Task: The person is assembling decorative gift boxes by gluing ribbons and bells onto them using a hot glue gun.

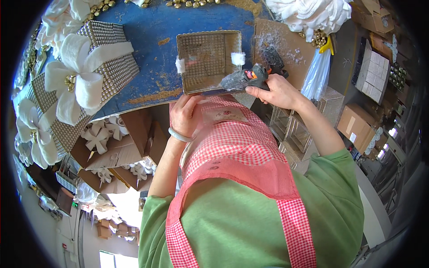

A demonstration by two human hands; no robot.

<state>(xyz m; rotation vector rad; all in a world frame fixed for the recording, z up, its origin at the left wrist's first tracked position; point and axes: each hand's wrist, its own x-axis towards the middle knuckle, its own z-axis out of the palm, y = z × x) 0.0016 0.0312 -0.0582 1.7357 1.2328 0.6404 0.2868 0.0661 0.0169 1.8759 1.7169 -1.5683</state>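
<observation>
A box of beaded mesh [203, 51] sits open at the near edge of the blue table, its inside facing up. Small white felt pieces sit on its left wall [180, 65] and right wall [238, 58]. My left hand [187, 111] is closed at the near left corner of the box, fingers curled at the rim. In my right hand [282, 93] is a dark glue gun [237, 80], coated in stringy glue. Its nozzle end points left, over the near right corner of the box.
A cardboard sheet [295, 49] with glue strings and a dark tool [272, 56] lies right of the box. Beaded boxes with white felt bows [73, 78] stand left. White fabric [310, 13] and gold bells [319, 39] lie at the back; cartons [109, 154] sit below the table.
</observation>
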